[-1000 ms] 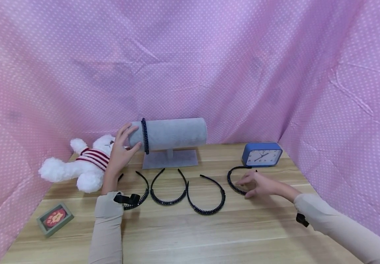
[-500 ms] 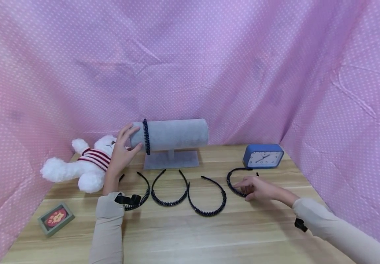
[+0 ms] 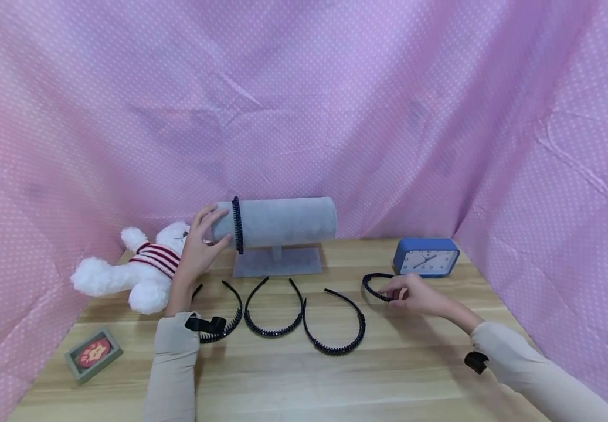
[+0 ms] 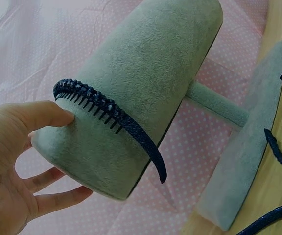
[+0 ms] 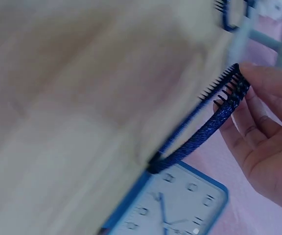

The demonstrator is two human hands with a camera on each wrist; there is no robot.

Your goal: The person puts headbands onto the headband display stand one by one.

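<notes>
My left hand grips the left end of a grey velvet roll display stand. One toothed black headband is draped over the roll beside those fingers; in the left wrist view its teeth lie against the velvet near the thumb. At the right, my right hand pinches another black headband by its beaded, toothed part. The right wrist view shows this headband tilted up, its tips pointing toward the clock. Three more headbands, left, middle and right, lie in a row on the table.
A blue alarm clock stands at the back right, close behind the right hand. A white plush bear lies by the left forearm, with a small green frame in front of it. Pink dotted cloth hangs behind the wooden table.
My right hand has gone from touching the headband on the table to pinching it and tilting it up. The left hand keeps its grip on the roll. The head view has shifted slightly.
</notes>
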